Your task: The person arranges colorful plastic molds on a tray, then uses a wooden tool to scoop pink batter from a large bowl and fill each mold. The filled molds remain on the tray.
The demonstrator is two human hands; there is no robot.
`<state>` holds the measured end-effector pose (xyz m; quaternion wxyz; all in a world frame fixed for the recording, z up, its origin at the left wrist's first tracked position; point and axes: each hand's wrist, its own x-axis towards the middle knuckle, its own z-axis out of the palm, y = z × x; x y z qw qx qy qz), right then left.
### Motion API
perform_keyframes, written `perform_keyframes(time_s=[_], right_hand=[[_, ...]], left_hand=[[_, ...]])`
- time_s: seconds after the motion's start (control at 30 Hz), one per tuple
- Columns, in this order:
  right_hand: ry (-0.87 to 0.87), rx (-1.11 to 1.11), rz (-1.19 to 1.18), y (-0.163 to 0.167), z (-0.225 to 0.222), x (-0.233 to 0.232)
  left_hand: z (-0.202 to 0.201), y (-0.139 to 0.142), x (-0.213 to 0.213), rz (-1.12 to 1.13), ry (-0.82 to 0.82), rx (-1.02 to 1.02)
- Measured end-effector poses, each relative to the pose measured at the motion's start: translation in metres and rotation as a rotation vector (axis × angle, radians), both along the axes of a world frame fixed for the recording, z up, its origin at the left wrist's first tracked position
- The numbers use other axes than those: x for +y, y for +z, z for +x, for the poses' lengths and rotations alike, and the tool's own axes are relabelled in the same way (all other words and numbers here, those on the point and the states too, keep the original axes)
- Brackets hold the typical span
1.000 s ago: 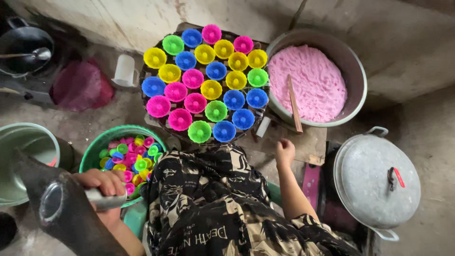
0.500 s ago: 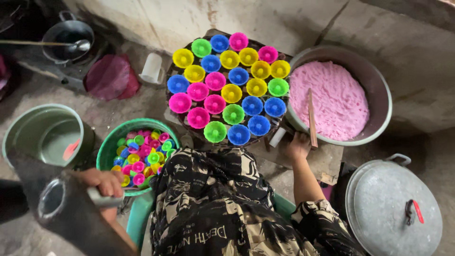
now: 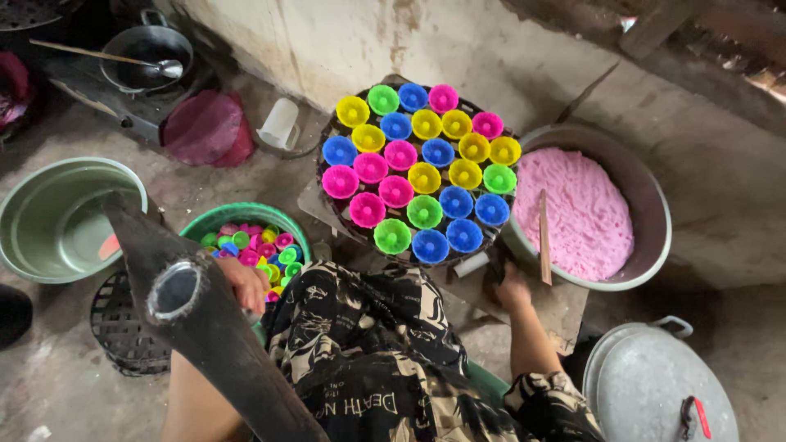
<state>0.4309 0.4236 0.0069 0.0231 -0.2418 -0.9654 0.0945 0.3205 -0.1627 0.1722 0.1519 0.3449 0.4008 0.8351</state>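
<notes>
The left hand (image 3: 246, 282) curls shut around a dark pipe (image 3: 205, 327) at 7 o'clock, beside the bowl (image 3: 246, 217) of spare cups, while the right hand (image 3: 514, 288), fingers hidden, rests between the cup tray (image 3: 327, 143) and batter basin (image 3: 655, 213) at 3 o'clock.

- A rough floor-level cooking place, with a bare cement floor (image 3: 49, 385) and a stained wall (image 3: 344, 41).
- A round tray (image 3: 327, 205) of bright plastic moulds (image 3: 423, 178) sits on the ground.
- Right of the tray, a big metal basin (image 3: 655, 237) holds pink batter (image 3: 577, 209).
- Left of the tray, a blackened pot (image 3: 143, 49) with a ladle (image 3: 168, 68).
- Below the basin, a metal lid (image 3: 647, 385).
</notes>
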Motion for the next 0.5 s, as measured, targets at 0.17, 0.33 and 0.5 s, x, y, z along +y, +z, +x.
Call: perform_keyframes(time_s=[0.17,0.33,0.5], right_hand=[[-0.122,-0.024,-0.116,0.001,0.004,-0.018],[-0.212,0.112,-0.568,-0.005,0.040,-0.055],[-0.145,0.205,-1.029,-0.039,0.075,-0.146]], left_hand=[[0.009,0.001,-0.007,0.001,-0.021,0.015],[-0.007,-0.027,-0.014,-0.018,-0.110,0.050],[-0.069,-0.064,0.007,-0.048,-0.300,0.204]])
